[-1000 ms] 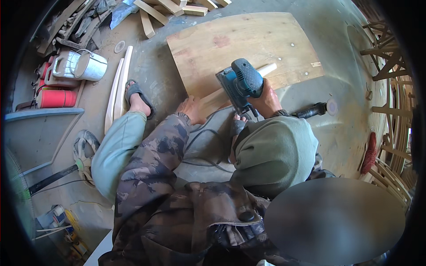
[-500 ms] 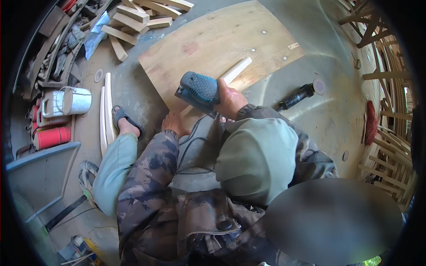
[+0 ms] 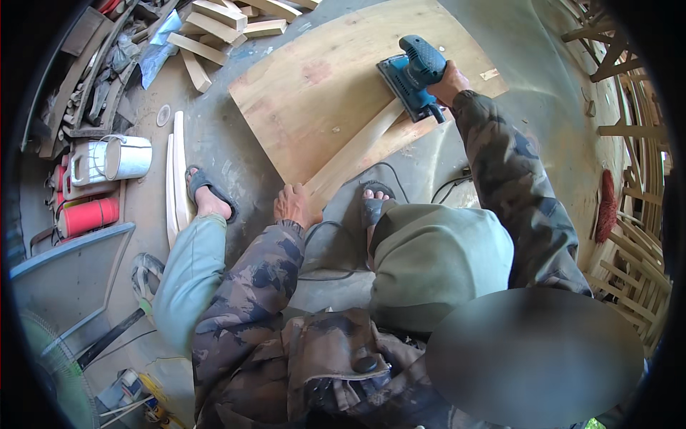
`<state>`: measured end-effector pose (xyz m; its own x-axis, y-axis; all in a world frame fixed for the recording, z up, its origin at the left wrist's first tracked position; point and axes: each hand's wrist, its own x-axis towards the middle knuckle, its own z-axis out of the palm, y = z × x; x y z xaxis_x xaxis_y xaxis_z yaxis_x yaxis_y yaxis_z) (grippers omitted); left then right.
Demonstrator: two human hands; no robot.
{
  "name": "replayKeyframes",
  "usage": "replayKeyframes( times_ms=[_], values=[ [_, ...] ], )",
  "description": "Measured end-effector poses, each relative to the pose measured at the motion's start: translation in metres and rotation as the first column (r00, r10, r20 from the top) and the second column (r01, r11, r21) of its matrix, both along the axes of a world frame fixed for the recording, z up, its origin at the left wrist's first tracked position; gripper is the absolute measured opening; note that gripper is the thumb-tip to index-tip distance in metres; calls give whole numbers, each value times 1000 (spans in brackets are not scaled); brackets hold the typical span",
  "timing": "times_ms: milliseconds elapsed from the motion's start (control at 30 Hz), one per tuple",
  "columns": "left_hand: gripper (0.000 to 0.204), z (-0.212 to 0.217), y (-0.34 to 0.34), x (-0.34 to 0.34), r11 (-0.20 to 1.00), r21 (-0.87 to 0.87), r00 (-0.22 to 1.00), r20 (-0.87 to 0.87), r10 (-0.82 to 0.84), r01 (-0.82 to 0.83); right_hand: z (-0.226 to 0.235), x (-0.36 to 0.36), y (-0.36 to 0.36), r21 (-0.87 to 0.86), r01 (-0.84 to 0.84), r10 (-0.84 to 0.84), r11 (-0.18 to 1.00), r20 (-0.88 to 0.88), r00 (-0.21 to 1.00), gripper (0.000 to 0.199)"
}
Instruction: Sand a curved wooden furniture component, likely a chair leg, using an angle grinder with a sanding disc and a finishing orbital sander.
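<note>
A blue and black electric sander [image 3: 418,64] rests on the far end of a long, pale wooden piece [image 3: 357,150], hiding that end. My right hand [image 3: 449,84] is wrapped round the sander's body, arm stretched forward. The wooden piece lies slantwise over a flat plywood board [image 3: 286,104], widening toward me. At its near end my left hand [image 3: 294,206] grips the wood, with fingers closed over the edge. A dark cord [image 3: 391,171] loops across the floor by my right foot.
Two slender wooden pieces [image 3: 177,171] lie beside my left foot. Cut wood blocks [image 3: 214,32] are heaped at the far left. White buckets [image 3: 127,157] and a red cylindrical container [image 3: 89,217] stand left. Wooden frames [image 3: 632,279] line the right, and a fan [image 3: 53,372] is near left.
My right hand has carried the sander forward and right along the wood to its far end. My left hand remains at the near end. My right arm now covers the black tool on the floor.
</note>
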<state>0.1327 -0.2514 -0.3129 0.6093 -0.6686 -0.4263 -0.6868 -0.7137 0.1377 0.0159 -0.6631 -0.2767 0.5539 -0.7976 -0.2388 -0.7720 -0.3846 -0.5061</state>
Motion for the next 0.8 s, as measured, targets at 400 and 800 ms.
replayKeyframes(
  times_ms=[400,800],
  values=[
    [78,-10,8,-5,999,14,991,127,48,-50,12,7,188,94,-247,230,964,159,960,61],
    [75,-1,-4,-21,1000,3,989,150,0,0,32,0,136,8,-207,207,978,42,978,51]
  ],
)
